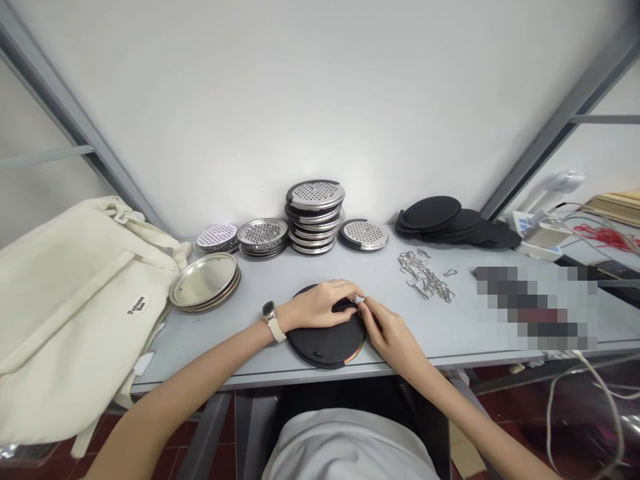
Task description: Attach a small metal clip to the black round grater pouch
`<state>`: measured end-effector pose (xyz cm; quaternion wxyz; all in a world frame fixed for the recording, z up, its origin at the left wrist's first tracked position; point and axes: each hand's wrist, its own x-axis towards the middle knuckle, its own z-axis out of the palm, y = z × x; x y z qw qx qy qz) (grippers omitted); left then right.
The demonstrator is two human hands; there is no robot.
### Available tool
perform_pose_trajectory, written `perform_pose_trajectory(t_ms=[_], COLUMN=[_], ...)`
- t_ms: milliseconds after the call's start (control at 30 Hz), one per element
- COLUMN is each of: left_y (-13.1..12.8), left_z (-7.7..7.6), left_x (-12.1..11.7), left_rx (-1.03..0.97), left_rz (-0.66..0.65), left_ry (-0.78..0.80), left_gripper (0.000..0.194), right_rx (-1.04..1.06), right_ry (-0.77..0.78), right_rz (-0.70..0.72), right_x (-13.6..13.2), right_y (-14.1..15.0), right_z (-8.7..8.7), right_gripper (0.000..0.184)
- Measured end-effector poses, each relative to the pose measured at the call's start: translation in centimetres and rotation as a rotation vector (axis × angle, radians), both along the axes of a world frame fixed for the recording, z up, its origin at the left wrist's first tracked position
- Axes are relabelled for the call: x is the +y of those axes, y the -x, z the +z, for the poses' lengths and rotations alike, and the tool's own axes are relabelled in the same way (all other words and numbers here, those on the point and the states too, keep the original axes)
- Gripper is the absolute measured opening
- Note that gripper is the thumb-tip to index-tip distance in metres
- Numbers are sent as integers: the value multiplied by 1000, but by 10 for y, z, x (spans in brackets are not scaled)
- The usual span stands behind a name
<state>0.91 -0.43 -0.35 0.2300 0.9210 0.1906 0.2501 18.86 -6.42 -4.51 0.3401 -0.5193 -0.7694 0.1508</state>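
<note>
A round, flat black case (327, 345) lies on the table's front part, with a strip of shiny coloured edge showing at its lower right. My left hand (320, 303) lies across its top, thumb and fingers curled together at the upper right rim. There my right hand (393, 333) pinches a small metal clip (359, 301), mostly hidden by the fingertips. Similar silver spring clips (430, 280) lie in a loose heap to the right, one apart from the rest. Behind my hands stand stacked round graters (316, 195) with silver perforated faces and black rims.
Plain metal discs (203, 280) and more perforated discs (263, 233) are stacked at the left. Black round pieces (433, 215) pile up at the back right. A cream bag (75, 313) bounds the left side; a blurred-out object (540, 310) and cables (553, 413) occupy the right.
</note>
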Motion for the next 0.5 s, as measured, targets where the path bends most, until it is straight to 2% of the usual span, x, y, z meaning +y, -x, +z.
perform_pose_trajectory(t_ms=[500], left_y=[-1], left_z=[0], left_x=[0], left_rx=[3], left_rz=[-15], left_ry=[-11], left_gripper=[27], right_rx=[45], right_ry=[22], right_rz=[13], right_x=[0], right_y=[1], right_z=[0], right_gripper=[22])
